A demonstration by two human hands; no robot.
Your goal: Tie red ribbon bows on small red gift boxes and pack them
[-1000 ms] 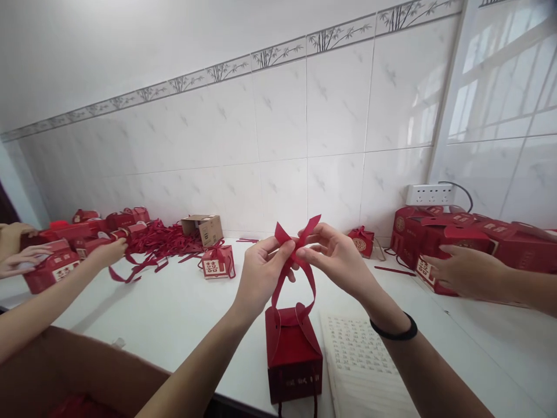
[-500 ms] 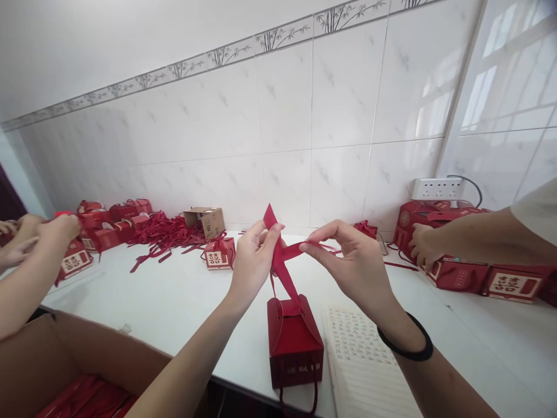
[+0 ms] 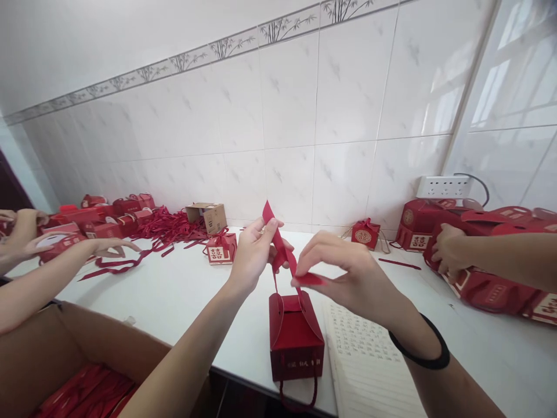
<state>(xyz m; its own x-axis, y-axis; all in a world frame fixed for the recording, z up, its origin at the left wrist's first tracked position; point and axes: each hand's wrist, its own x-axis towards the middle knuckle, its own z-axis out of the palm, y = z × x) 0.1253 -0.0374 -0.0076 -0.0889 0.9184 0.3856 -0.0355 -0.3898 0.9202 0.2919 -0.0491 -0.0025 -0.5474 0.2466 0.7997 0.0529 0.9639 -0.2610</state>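
A small dark-red gift box [image 3: 296, 342] with a cord handle stands at the table's front edge, straight ahead of me. Red ribbon [image 3: 282, 244] rises from its top into my hands. My left hand [image 3: 255, 249] pinches the ribbon between thumb and fingers, one pointed end sticking up above the thumb. Lower and to the right, my right hand [image 3: 348, 276] has thumb and fingers closed on another stretch of the same ribbon, close to the box top. A black band circles my right wrist. Where the ribbon crosses between the hands is partly hidden.
Beside the box lies a handwritten notebook [image 3: 369, 360]. A cardboard box [image 3: 117, 337] with red contents is at lower left. Loose ribbons [image 3: 172, 226], a small carton [image 3: 209, 216] and finished-looking red boxes [image 3: 221, 248] stand behind. Co-workers' hands [image 3: 450, 249] reach in from both sides.
My right hand has moved down and pulled its ribbon stretch towards the box, while my left hand keeps its pinch. At left, a co-worker's hand reaches to the ribbons; at right, red boxes shift.
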